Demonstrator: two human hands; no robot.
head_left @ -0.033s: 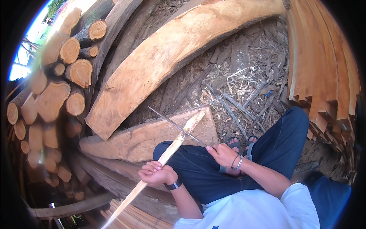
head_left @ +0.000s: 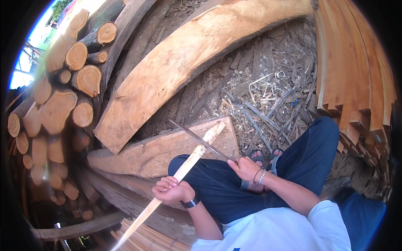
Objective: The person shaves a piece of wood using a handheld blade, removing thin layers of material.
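Note:
My left hand (head_left: 173, 190) is closed around the middle of a long pale wooden stick (head_left: 189, 164). The stick slants from the lower left up to a roughly cut far end above a wooden slab (head_left: 130, 162). In my closed right hand (head_left: 248, 168) is a machete (head_left: 188, 131) with a long, thin dark blade; the fingers hide its handle. Its blade lies across the stick near the far end, touching or just above it, with the tip pointing to the upper left. My knees are bent and spread on both sides of the work.
A large curved slab (head_left: 167, 69) stretches across the far side. Cut logs (head_left: 88, 79) are stacked at the left, and sawn boards (head_left: 347, 54) at the right. Thin branches (head_left: 255, 121) and shavings litter the ground. More strips of wood (head_left: 150, 239) lie at the lower left.
The machete has shifted slightly to the right and toward me along the stick. My left hand and the stick stay nearly where they were.

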